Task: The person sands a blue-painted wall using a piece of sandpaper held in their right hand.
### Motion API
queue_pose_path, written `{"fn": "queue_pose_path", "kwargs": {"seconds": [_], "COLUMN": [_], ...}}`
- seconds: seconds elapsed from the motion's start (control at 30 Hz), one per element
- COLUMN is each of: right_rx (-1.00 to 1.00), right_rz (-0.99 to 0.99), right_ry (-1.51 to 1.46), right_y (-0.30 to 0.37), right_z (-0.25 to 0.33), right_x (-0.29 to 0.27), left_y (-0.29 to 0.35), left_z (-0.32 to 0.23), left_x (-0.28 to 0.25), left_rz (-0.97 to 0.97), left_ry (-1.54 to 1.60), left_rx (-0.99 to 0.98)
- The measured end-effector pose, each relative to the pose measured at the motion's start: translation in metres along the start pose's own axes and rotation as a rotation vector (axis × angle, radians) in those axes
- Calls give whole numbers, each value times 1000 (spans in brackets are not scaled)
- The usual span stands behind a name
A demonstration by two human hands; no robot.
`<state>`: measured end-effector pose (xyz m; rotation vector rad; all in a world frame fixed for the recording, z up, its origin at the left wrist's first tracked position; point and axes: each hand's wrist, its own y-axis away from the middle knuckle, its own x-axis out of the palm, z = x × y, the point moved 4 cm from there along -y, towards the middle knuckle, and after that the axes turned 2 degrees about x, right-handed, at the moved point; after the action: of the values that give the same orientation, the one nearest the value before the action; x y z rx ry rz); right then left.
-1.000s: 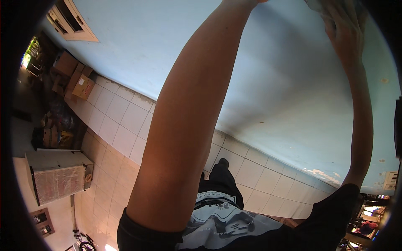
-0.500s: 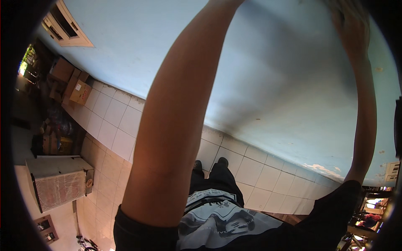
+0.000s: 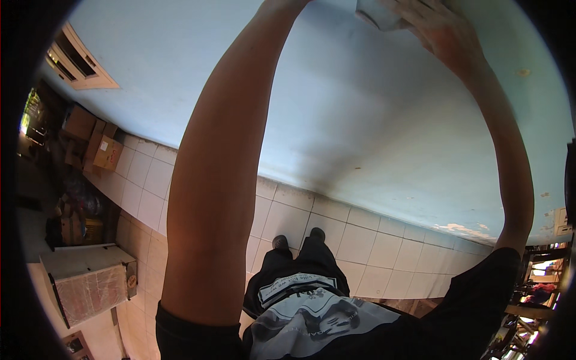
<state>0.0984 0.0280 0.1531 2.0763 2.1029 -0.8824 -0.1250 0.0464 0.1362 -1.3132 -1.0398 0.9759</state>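
Note:
A pale blue wall fills the upper part of the view, and both my arms reach up along it. My right hand lies near the wall at the top, its fingers stretched over a pale grey flat piece held at the wall surface. The top edge cuts that piece off, and I cannot tell its material. My left arm rises across the middle left; beyond the wrist, my left hand is out of sight above the top edge.
White floor tiles run along the wall's foot around my shoes. Cardboard boxes and a plastic-wrapped cabinet stand at the left. A framed vent is in the wall. Paint peels low at the right.
My right hand has moved left and lower in the picture, and the pale grey piece under its fingers has come into view. My left arm has shifted a little left.

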Motion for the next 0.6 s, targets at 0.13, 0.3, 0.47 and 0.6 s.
{"fn": "queue_pose_path", "kwargs": {"seconds": [0.13,0.3,0.47,0.6], "right_rx": [83,162,290,305], "right_rz": [-240,-135,-186,-213], "right_ry": [290,-164,135,-82], "right_y": [3,2,5,6], "right_z": [-36,8,-32,8], "right_x": [-4,9,-4,5], "left_y": [-2,-1,1,0], "left_z": [-2,8,2,-3], "left_x": [6,1,5,1], "left_rz": [-20,-17,-19,44], "left_ry": [27,-20,12,8], "left_rx": [2,12,6,-41]}}
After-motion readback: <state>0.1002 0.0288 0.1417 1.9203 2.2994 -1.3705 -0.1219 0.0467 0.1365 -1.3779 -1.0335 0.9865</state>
